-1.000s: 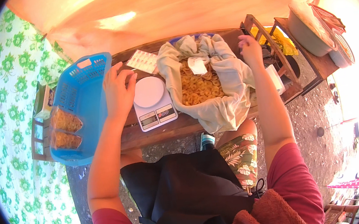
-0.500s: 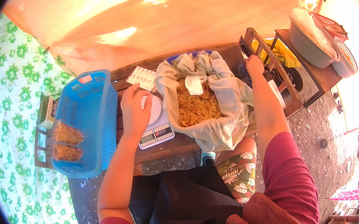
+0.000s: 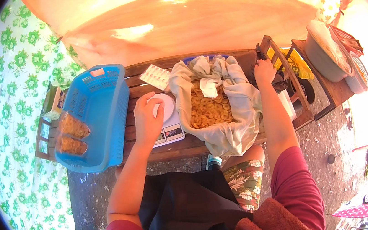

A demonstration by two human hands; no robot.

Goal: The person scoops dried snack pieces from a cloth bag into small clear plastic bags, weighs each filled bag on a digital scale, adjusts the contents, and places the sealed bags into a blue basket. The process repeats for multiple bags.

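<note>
My left hand (image 3: 149, 121) hovers at the left side of a white digital kitchen scale (image 3: 175, 133), fingers bent and apart with nothing in them. Its fingertips come over the edge of the scale's round plate (image 3: 167, 109). To the right of the scale, a pale cloth (image 3: 243, 107) lines a container full of yellow-brown chips (image 3: 211, 111). A white piece (image 3: 208, 88) rests on the chips. At the far right of the table, my right hand (image 3: 264, 72) has its fingers closed at some dark, plastic-looking material (image 3: 279, 81). What it grips is hard to make out.
A blue plastic basket (image 3: 120, 104) on the left holds two clear bags of chips (image 3: 74, 126). Behind the scale lies a white sheet with small oval marks (image 3: 156, 77). A wooden frame (image 3: 298, 89) stands right of my right hand, before a yellow bag (image 3: 301, 67) and a tub (image 3: 326, 58).
The whole view has shifted, so the table's things sit a little further right and lower. My right hand has turned slightly at the dark material. The left hand keeps its pose by the scale.
</note>
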